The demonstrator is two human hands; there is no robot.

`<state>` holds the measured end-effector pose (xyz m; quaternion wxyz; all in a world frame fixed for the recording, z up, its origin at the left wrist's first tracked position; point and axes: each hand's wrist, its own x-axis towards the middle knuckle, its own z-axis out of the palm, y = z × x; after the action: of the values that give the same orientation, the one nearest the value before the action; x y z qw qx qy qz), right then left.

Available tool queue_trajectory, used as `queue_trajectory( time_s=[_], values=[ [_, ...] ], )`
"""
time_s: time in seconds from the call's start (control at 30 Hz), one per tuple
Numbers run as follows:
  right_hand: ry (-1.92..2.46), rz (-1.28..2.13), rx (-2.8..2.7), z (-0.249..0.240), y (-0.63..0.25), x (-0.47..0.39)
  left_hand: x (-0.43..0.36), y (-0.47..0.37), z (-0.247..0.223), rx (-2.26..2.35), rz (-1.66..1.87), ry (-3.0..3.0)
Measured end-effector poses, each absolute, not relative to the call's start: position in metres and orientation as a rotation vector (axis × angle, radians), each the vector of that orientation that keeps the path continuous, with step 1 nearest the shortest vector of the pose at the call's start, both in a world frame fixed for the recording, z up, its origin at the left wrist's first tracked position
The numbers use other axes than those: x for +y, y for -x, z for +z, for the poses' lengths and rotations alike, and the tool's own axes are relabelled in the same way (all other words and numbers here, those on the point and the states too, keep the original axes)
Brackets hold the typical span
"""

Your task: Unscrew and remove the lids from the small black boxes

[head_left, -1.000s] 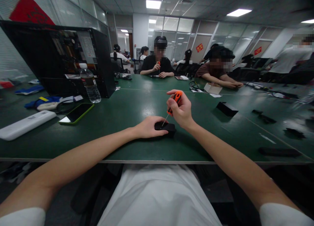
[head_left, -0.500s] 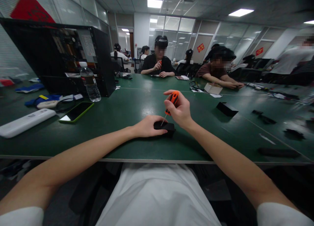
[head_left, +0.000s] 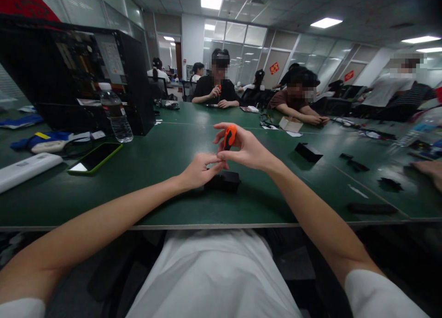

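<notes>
Since the earlier frames, we log the left hand [head_left: 197,171] lifted off the small black device [head_left: 223,181] and raised to meet the right hand [head_left: 246,148]; the screwdriver [head_left: 229,137] has come up off the device with it. Item, right hand: grip closed around the orange-and-black handle, tool held above the worktop [head_left: 165,152]. Item, left hand: thumb and forefinger pinched together at the right hand's fingertips, just where the shaft would run; whether anything sits in that pinch is too small for us to tell. Item, black device: flat on the green worktop directly beneath both hands, now untouched. We judge the driving stroke interrupted, with attention on the tool's tip rather than the device. Sundries to the left: green-edged phone [head_left: 94,157], water bottle [head_left: 113,113], open computer case [head_left: 74,73], white power strip [head_left: 24,169]. Right: several black parts [head_left: 308,151]. Far side: other people seated.
</notes>
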<state>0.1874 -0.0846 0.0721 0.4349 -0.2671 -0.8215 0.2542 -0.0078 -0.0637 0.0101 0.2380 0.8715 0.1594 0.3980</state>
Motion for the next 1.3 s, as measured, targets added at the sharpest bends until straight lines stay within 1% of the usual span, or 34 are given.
queue_trajectory(
  time_s=[0.1,0.13,0.2,0.27,0.4,0.47,0.53,0.6,0.7,0.77,0.87,0.97,1.03,1.13,1.3],
  values=[
    [0.835,0.128,-2.18,0.092,-0.184,-0.087,-0.064,0.008,0.009,0.391,1.141,-2.412],
    [0.871,-0.002,-2.224,0.098,-0.181,-0.089,-0.064,0.009,0.009,0.382,1.16,-2.417],
    [0.898,-0.158,-2.322,0.112,-0.177,-0.093,-0.064,0.01,0.009,0.371,1.187,-2.419],
    [0.901,-0.176,-2.444,0.126,-0.176,-0.097,-0.065,0.011,0.01,0.367,1.207,-2.419],
    [0.856,0.061,-2.792,0.153,-0.183,-0.104,-0.066,0.01,0.012,0.363,1.198,-2.423],
    [0.847,0.124,-2.917,0.163,-0.185,-0.106,-0.068,0.007,0.014,0.36,1.173,-2.444],
    [0.9,0.085,-2.955,0.168,-0.185,-0.109,-0.069,0.002,0.015,0.383,1.118,-2.466],
    [0.97,-0.037,-2.919,0.168,-0.184,-0.113,-0.068,-0.003,0.014,0.47,1.013,-2.499],
    [1.011,-0.293,-2.86,0.161,-0.189,-0.121,-0.068,-0.011,0.011,0.613,0.792,-2.602],
    [1.052,-0.483,-2.831,0.151,-0.197,-0.125,-0.069,-0.015,0.007,0.651,0.711,-2.665],
    [1.132,-0.781,-2.733,0.127,-0.214,-0.123,-0.072,-0.02,0.005,0.677,0.722,-2.716],
    [1.113,-1.015,-2.565,0.093,-0.232,-0.108,-0.075,-0.021,0.004,0.691,0.739,-2.735],
    [1.04,-1.04,-2.501,0.071,-0.245,-0.093,-0.075,-0.021,0.003,0.678,0.728,-2.755],
    [0.925,-0.95,-2.473,0.047,-0.266,-0.074,-0.073,-0.02,0.001,0.645,0.72,-2.817],
    [0.88,-0.868,-2.387,0.04,-0.298,-0.066,-0.071,-0.019,-0.002,0.59,0.741,-2.894]
  ],
)
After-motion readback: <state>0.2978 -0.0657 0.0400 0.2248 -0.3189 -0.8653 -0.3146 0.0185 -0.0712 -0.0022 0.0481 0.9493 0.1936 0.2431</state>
